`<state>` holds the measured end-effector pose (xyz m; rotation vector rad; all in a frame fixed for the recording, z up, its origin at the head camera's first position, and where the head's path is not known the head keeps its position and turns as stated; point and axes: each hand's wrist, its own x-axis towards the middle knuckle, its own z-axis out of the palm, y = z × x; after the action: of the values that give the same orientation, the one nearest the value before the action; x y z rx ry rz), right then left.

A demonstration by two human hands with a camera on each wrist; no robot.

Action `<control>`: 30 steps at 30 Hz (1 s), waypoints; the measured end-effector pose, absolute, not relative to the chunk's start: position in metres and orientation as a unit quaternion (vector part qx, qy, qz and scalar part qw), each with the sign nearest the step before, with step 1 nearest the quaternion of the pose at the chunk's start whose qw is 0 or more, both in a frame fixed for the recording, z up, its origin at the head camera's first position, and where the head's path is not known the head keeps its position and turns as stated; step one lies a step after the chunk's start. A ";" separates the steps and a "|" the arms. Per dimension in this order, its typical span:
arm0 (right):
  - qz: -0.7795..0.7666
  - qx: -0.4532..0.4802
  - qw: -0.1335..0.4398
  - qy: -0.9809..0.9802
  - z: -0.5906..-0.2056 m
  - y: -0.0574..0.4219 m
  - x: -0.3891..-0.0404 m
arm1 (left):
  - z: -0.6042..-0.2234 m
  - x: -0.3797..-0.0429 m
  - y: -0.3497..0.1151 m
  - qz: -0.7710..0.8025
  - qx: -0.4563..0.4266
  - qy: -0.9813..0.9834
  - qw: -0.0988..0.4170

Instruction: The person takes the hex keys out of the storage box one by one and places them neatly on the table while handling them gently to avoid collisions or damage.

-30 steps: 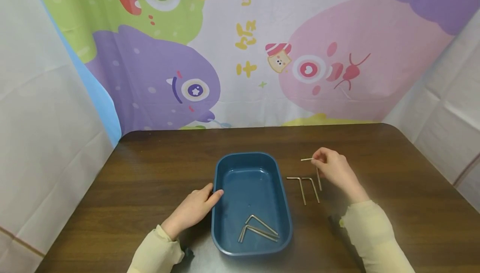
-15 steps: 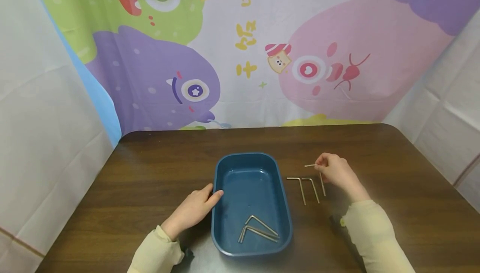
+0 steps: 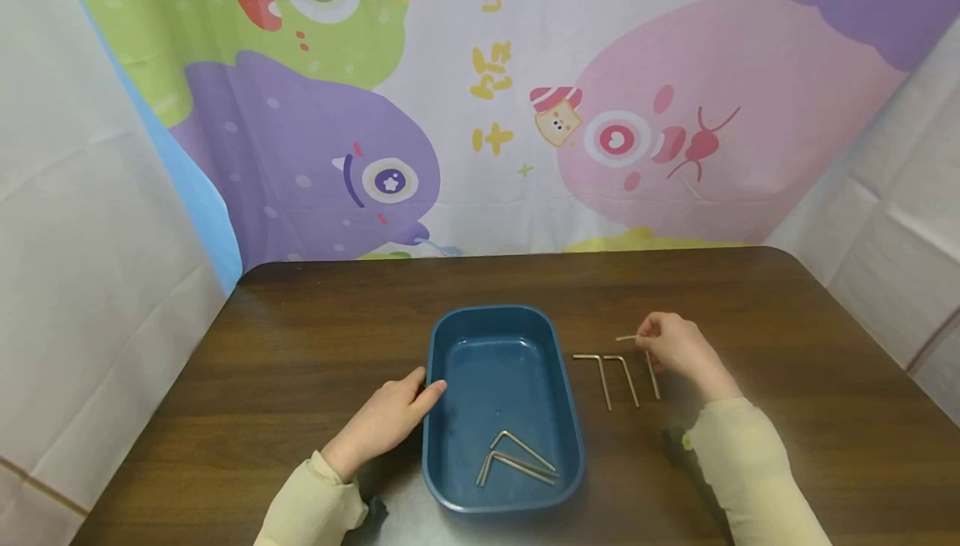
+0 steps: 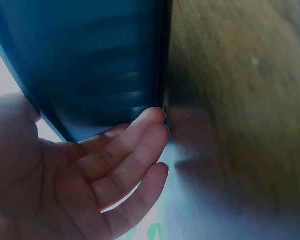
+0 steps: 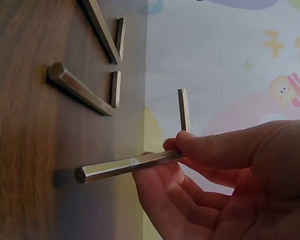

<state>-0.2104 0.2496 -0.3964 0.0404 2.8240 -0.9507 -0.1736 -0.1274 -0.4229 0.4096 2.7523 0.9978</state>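
My right hand [image 3: 678, 350] pinches an L-shaped hex key [image 5: 125, 165] near its bend, between thumb and fingers. In the head view its long arm points toward me and its short arm to the left, close over the table. Just left of it, two more hex keys [image 3: 603, 379] lie side by side on the wood. My left hand [image 3: 386, 417] grips the left wall of a deep blue plastic tray [image 3: 430, 446], thumb over the rim and fingers along the outside. Inside the tray, at the near end, several hex keys [image 3: 517, 463] lie overlapping.
The dark wooden table [image 3: 315, 321] has rounded far corners. Behind it hangs a cartoon-printed curtain [image 3: 487, 196], with pale cloth [image 3: 97, 237] at both sides.
My right hand has moved a little toward me and to the right, carrying the hex key away from the two on the table. The left hand and tray have stayed put.
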 end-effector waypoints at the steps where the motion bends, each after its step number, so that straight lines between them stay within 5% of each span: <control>1: -0.319 0.016 0.084 0.944 -0.397 0.250 -0.210 | -0.423 -0.174 -0.127 0.337 0.138 0.927 0.092; 30: -0.331 0.066 0.131 0.932 -0.406 0.261 -0.213 | -0.425 -0.175 -0.127 0.339 0.136 0.926 0.095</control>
<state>-0.2129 0.2607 -0.4057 0.1902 2.7068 -0.9618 -0.1749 -0.1272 -0.4254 0.4029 2.7466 1.0038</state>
